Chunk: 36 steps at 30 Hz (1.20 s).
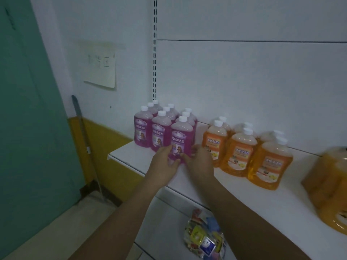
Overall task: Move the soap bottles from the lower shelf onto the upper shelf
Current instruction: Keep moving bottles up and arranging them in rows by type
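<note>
A purple soap bottle [180,136] with a white cap stands at the front of the upper shelf [262,203]. My left hand [165,160] grips its lower left side and my right hand [201,162] its lower right side. Behind and left of it stand several more purple bottles [143,128] in rows. To the right, several orange soap bottles [240,152] stand in rows on the same shelf. The lower shelf [165,226] shows below my arms; no soap bottle is visible on it.
A clear bag of coloured packets [204,235] lies on the lower shelf. Large orange jugs [330,186] sit at the shelf's right end. A mop handle [82,128] leans on the yellow-and-white wall at left, beside a green door [28,109].
</note>
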Each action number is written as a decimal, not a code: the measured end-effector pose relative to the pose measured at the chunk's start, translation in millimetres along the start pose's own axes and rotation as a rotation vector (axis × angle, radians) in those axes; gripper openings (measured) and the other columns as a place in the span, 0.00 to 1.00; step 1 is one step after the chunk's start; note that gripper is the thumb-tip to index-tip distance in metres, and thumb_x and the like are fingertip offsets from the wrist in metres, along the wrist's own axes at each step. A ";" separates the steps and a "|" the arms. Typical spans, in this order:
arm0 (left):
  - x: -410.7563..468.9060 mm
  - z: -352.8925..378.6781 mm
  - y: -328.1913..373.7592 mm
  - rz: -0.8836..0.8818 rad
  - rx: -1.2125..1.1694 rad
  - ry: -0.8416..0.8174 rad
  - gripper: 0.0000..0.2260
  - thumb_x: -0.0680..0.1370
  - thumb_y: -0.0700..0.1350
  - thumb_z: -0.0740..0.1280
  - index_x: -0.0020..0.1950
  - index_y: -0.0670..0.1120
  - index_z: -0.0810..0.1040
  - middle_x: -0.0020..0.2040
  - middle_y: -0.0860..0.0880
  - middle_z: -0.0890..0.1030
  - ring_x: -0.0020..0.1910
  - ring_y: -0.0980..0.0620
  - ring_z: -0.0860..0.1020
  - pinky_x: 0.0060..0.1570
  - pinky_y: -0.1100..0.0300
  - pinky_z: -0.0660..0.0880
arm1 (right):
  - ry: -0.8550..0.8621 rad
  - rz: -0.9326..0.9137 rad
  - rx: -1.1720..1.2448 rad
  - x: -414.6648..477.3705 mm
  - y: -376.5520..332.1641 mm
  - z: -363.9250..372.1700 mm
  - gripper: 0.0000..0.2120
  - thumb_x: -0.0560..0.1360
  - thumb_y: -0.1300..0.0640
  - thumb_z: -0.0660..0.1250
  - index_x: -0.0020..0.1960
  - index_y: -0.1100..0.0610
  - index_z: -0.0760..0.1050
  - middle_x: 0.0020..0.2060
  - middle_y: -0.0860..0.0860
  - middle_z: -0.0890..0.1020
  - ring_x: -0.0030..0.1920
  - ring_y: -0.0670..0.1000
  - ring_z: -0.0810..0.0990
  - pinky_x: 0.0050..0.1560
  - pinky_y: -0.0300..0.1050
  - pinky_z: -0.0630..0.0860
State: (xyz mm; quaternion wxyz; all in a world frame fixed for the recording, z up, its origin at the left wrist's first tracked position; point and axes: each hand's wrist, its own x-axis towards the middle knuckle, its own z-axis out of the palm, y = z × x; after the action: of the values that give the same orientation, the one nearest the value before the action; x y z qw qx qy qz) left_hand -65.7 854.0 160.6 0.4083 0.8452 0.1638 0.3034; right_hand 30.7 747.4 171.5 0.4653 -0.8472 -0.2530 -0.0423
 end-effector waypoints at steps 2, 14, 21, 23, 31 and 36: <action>1.5 -0.9 0.5 0.002 -0.004 -0.025 0.18 0.78 0.44 0.72 0.68 0.51 0.78 0.60 0.49 0.78 0.61 0.50 0.79 0.67 0.49 0.77 | 0.010 -0.002 -0.002 2.5 1.2 0.7 0.16 0.73 0.51 0.76 0.59 0.54 0.80 0.49 0.47 0.86 0.48 0.48 0.85 0.51 0.52 0.84; -26.5 -23.0 32.5 0.170 0.343 -0.099 0.24 0.80 0.62 0.66 0.74 0.54 0.70 0.67 0.54 0.76 0.65 0.53 0.76 0.63 0.54 0.77 | -0.098 -0.138 -0.192 -44.1 -1.9 -49.3 0.22 0.79 0.46 0.70 0.68 0.56 0.73 0.62 0.51 0.80 0.62 0.51 0.79 0.56 0.39 0.70; -76.1 -5.9 71.9 0.363 0.619 -0.282 0.50 0.72 0.80 0.49 0.83 0.52 0.34 0.84 0.56 0.39 0.81 0.58 0.39 0.80 0.53 0.42 | -0.110 -0.149 -0.453 -152.5 33.6 -146.7 0.53 0.73 0.23 0.57 0.83 0.48 0.35 0.83 0.44 0.41 0.83 0.45 0.41 0.82 0.50 0.47; -89.4 9.0 83.4 0.417 0.596 -0.358 0.53 0.71 0.81 0.47 0.81 0.51 0.29 0.82 0.57 0.31 0.80 0.59 0.33 0.80 0.53 0.39 | -0.078 -0.080 -0.540 -178.7 50.2 -175.0 0.58 0.70 0.19 0.55 0.81 0.49 0.27 0.80 0.43 0.31 0.80 0.43 0.31 0.82 0.51 0.40; -160.0 114.5 153.2 0.707 0.494 -0.662 0.55 0.66 0.84 0.39 0.79 0.50 0.24 0.79 0.56 0.25 0.79 0.58 0.29 0.80 0.53 0.35 | 0.024 0.231 -0.742 -299.9 97.1 -284.7 0.62 0.67 0.15 0.52 0.80 0.52 0.24 0.78 0.44 0.25 0.78 0.44 0.26 0.82 0.52 0.38; -224.5 177.1 207.8 0.866 0.432 -0.791 0.55 0.68 0.84 0.41 0.82 0.49 0.30 0.82 0.54 0.31 0.81 0.56 0.34 0.82 0.48 0.43 | 0.106 0.432 -0.732 -393.6 120.9 -355.7 0.62 0.66 0.15 0.51 0.80 0.51 0.25 0.78 0.43 0.26 0.78 0.43 0.26 0.82 0.51 0.39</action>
State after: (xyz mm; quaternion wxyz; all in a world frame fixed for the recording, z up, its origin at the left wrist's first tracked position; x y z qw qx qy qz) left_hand -116.3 504.2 154.1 0.0979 0.9468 -0.2996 0.0656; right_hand -196.3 253.1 158.3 0.1444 -0.9866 -0.0139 -0.0744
